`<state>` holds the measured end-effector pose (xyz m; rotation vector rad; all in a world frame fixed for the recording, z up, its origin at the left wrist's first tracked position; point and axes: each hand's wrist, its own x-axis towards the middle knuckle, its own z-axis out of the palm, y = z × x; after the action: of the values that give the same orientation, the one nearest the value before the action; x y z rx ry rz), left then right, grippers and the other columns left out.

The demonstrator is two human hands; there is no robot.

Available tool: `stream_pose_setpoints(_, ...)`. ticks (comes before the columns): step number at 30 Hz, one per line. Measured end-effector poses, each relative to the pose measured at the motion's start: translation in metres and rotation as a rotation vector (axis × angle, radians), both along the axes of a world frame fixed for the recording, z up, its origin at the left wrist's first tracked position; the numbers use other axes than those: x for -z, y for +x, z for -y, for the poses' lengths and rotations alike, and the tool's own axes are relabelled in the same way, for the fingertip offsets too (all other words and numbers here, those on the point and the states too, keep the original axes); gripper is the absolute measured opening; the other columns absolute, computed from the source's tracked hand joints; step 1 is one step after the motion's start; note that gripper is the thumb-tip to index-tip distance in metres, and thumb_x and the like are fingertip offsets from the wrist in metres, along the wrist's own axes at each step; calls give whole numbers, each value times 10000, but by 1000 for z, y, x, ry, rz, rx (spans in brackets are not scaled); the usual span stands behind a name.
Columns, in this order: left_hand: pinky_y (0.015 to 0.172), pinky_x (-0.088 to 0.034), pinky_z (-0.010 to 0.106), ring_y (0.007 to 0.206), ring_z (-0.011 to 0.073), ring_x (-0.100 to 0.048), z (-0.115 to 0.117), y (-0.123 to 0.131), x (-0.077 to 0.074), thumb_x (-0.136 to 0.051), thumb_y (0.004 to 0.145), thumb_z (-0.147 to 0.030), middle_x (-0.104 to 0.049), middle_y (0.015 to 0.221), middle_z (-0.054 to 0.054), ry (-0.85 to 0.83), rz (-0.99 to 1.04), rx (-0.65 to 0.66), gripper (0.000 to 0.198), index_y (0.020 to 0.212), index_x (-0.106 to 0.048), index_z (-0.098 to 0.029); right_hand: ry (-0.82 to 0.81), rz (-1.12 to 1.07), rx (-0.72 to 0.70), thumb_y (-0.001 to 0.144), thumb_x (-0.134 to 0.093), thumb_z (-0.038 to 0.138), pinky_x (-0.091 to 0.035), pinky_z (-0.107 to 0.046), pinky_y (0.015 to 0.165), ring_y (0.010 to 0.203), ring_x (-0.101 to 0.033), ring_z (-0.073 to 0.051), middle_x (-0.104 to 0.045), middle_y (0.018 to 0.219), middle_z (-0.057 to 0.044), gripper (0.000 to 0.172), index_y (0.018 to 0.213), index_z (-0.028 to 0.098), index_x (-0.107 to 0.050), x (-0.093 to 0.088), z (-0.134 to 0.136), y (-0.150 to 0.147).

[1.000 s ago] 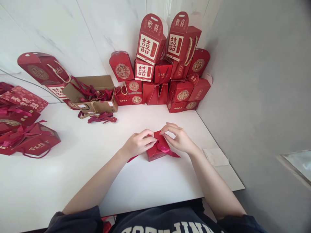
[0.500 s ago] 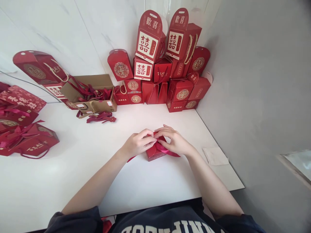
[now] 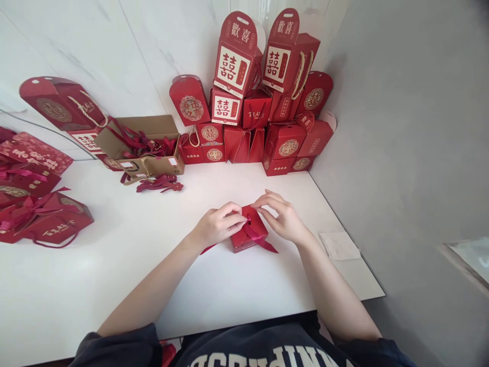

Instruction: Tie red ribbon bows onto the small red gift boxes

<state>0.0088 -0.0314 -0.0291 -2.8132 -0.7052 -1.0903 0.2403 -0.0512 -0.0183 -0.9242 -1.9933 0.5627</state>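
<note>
A small red gift box point(image 3: 239, 237) rests on the white table in front of me. Magenta ribbon point(image 3: 262, 242) runs over its top through a dark hole in the lid, one tail hanging past the right side. My left hand point(image 3: 218, 223) pinches the ribbon near the hole, its fingers covering the box's left part. Another ribbon tail point(image 3: 208, 249) sticks out below that hand. My right hand point(image 3: 281, 218) hovers over the far right corner of the box, fingers apart, with nothing visible in them.
Stacked red boxes point(image 3: 234, 66) stand against the wall. A cardboard box point(image 3: 162, 166) of ribbons sits at back left, with loose ribbons point(image 3: 160, 184) before it. Ribbon-tied boxes point(image 3: 61, 224) are at far left, a white cloth point(image 3: 339, 245) at right beside the grey wall.
My right hand has drawn back up and right from the ribbon, uncovering the lid hole and more of the box top. My left hand stays in place on the ribbon.
</note>
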Motion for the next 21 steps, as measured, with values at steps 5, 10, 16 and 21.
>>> stream_pose_setpoints(5,582,-511,167,686,68,-629,0,1,0,-606,870,-168,-630,924,16,26,9,2,84,919,-666,-202,-103,54,-93,886,-540,137,-267,-534,1163,1096,-614,-193,-673,1139,-24,375,1237,269,-533,2,2,-2)
stream_pose_setpoints(10,590,-512,162,685,63,-631,-1,1,1,-612,868,-167,-629,917,12,35,15,-2,81,918,-665,-202,-65,-30,-18,929,-500,163,-299,-515,1147,926,-651,-166,-695,986,-12,198,1065,255,-610,3,2,-4)
stream_pose_setpoints(16,584,-507,158,669,56,-623,0,1,-1,-617,862,-157,-626,915,9,25,19,1,75,907,-662,-197,-152,12,-74,897,-564,171,-335,-516,1119,1007,-643,-184,-697,1014,-14,293,1172,270,-580,3,1,-4)
stream_pose_setpoints(21,597,-512,152,693,61,-634,1,5,-3,-611,862,-150,-624,896,7,39,33,-13,66,876,-663,-189,-27,-31,-18,915,-514,150,-273,-526,1156,910,-662,-158,-707,972,-1,218,1074,259,-616,8,2,-12)
